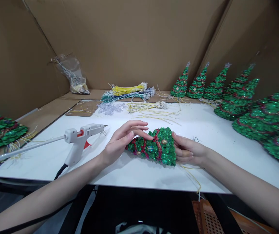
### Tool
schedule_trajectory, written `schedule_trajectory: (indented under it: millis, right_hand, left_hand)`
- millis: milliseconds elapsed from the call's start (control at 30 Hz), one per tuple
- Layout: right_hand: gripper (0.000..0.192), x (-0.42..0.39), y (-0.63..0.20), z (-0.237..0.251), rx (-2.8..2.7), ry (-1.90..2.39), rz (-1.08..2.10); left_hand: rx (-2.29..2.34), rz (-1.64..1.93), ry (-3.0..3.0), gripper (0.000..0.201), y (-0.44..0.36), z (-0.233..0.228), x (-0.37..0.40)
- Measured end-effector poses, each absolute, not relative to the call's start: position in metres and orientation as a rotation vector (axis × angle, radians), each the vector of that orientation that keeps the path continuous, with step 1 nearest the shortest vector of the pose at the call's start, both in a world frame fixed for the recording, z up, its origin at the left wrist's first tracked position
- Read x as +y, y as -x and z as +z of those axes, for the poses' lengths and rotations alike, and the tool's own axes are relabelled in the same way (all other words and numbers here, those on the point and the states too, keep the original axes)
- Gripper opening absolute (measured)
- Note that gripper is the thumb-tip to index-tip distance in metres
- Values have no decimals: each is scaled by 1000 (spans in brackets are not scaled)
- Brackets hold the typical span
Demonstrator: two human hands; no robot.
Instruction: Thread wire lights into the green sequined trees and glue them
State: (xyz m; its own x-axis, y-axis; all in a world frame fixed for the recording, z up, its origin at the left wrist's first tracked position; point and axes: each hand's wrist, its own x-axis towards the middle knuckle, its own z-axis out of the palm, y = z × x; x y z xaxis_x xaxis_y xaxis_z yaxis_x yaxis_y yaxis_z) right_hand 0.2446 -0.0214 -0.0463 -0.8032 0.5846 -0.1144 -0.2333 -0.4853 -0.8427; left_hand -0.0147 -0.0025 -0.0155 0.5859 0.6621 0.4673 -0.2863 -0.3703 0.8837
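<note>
R hand [185, 149] pinching tree [166, 152], L hand [120, 139] loosely spread, hiding its tip, so can't tell if topped; silver-tipped trees [216, 86] stand at rt, spare wires [129, 89] bundled

The cone-shaped tinsel Christmas tree [167, 152] shines deep green, striped by red garland [159, 149], with a round gold ball [164, 142] and a blue-green square [150, 148] crossed by yellow lines. At nine o'clock from it, the pistol-shaped plastic glue gun [74, 152] is white with a red trigger [87, 144]. At eleven, the bundled thin wires [129, 89] are yellow, teal and dark blue. The flat tabletop [134, 177] is plain white.
</note>
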Motion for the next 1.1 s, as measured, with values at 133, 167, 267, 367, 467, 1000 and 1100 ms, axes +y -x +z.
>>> schedule_trajectory:
  millis: [133,167,267,367,467,1000,1100]
  right_hand:
    - [61,-22,-245,-47,-1196,528,2289]
    - [61,-22,-245,-47,-1194,521,2293]
    - [66,-22,-244,-46,-1196,471,2306]
    - [71,-21,-244,-46,-1199,411,2318]
    - [71,-21,-244,-46,-1197,442,2315]
    - [56,-24,-244,-43,-1200,592,2248]
    - [53,-25,-244,-42,-1192,605,2252]
  left_hand:
    - [331,1009,-1685,35,14,-17,-1]
    - [339,1010,-1690,35,14,-17,-1]
    - [362,1013,-1702,35,14,-18,-1]
    - [374,1014,-1700,35,14,-18,-1]
    - [372,1007,-1680,34,13,-17,-1]
    - [424,981,-1624,39,12,-19,-1]
    - [401,990,-1601,39,12,-16,-3]
